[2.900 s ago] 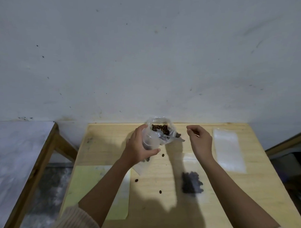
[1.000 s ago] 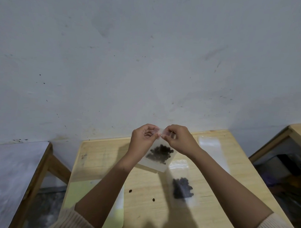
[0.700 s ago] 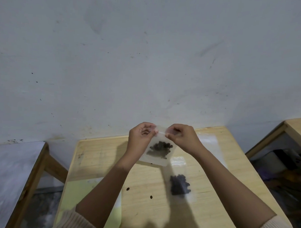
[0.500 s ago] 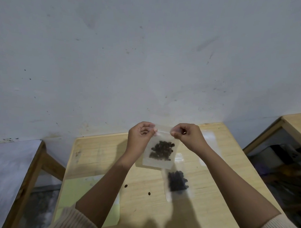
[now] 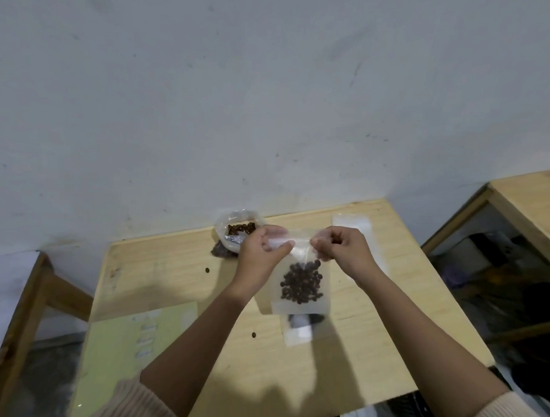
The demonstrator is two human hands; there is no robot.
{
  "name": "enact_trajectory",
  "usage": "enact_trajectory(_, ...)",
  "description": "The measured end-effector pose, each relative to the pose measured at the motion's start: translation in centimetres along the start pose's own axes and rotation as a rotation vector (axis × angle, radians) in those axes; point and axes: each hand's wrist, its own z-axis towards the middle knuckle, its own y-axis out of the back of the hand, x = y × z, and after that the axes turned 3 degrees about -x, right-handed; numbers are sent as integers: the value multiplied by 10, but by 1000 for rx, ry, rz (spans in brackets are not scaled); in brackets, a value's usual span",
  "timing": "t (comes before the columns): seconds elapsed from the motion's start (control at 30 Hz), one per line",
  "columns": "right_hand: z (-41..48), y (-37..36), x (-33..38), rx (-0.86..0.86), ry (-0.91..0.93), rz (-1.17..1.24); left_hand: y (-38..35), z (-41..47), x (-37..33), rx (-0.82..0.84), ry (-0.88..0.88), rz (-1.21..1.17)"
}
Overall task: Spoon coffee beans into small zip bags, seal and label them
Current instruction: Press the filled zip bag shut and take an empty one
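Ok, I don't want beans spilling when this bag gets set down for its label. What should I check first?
1. Both hands on the top edge: left hand and right hand each pinch a corner of the small zip bag. Ok.
2. Beans settled low in the bag, away from the zip. Ok.
3. Zip closed along its full width: cannot tell.
4. Label sheet within reach on the table. Ok.
5. Landing spot free: a filled bag lies directly below. Not ok.
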Motion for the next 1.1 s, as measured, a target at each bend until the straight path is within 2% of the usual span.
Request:
enact_trajectory(0.1,-3,6,-9,31,-25,5,-9,-5,7,-20,13,16)
enact_trajectory(0.23,-1,15,-27,154,-102,-25,-20,-17,18,-49,97,-10)
enact_trajectory(0.4,4,17,-55,217,-198,-116,-35,-40,50,-200,107,54)
enact_trajectory(0.5,8,13,-73,201,-215,-171,-43,-46,71,-313,190,149)
enact_trajectory(0.63,14,8,-94,106,-201,-194,-53,-42,89,-430,264,92)
enact_trajectory(0.77,23,5,-97,35,-77,-196,-59,-22,87,-434,232,159)
enact_trajectory(0.93,32,2,-106,96,-57,-202,-62,-10,99,-438,230,406)
enact_trajectory(1.1,41,22,-118,47,23,-274,-88,-22,94,-518,4,541)
